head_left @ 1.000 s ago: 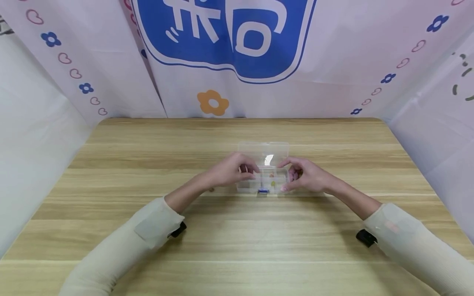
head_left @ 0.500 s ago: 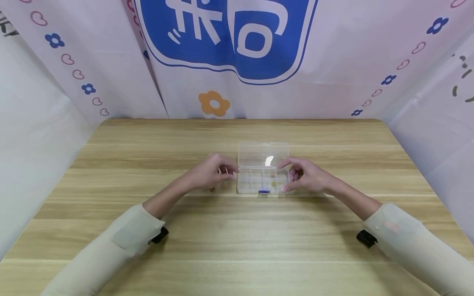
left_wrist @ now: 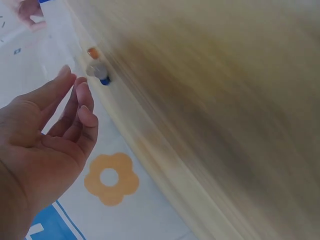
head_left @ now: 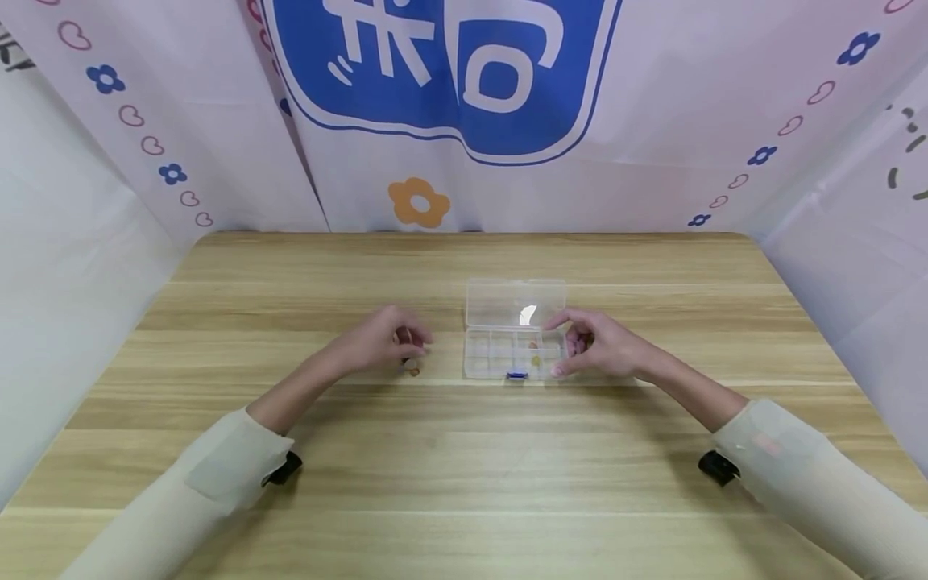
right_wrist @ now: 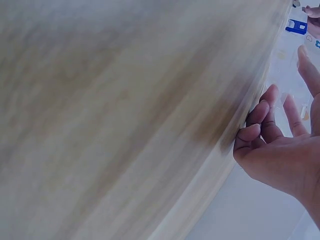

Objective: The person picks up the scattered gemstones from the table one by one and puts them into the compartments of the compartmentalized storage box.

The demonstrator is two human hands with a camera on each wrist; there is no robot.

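The work seems to be partly done; a clear divided box (head_left: 477,364) is placed on the counter (head_left: 464,467), a little right of the middle between the left and right edges and well apart from the far edge; its lid (head_left: 500,304) is already unlatched and turned back toward that far edge, and the blue latch (head_left: 517,375) is seen at the front. Inside, two small pieces can be counted: a yellow piece (head_left: 536,360) in a front compartment of the third column from the left, and a reddish piece (head_left: 532,345) behind it, whose exact compartment cannot be told.

Outside the box, toward the left edge, three small pieces are left on the counter, close together; an orange piece (left_wrist: 93,52), a pale piece (left_wrist: 97,69) and a dark blue piece (left_wrist: 104,80) are seen; by judgement, these are what remains to be handled, and the lid is not yet closed.

The left grip (head_left: 380,342), a bare hand, is held just beside these pieces; its fingers are loosely bent, a gap is left to the thumb, and nothing is seen held. By the right grip (head_left: 602,346) the right end of the box is held between thumb and forefinger.
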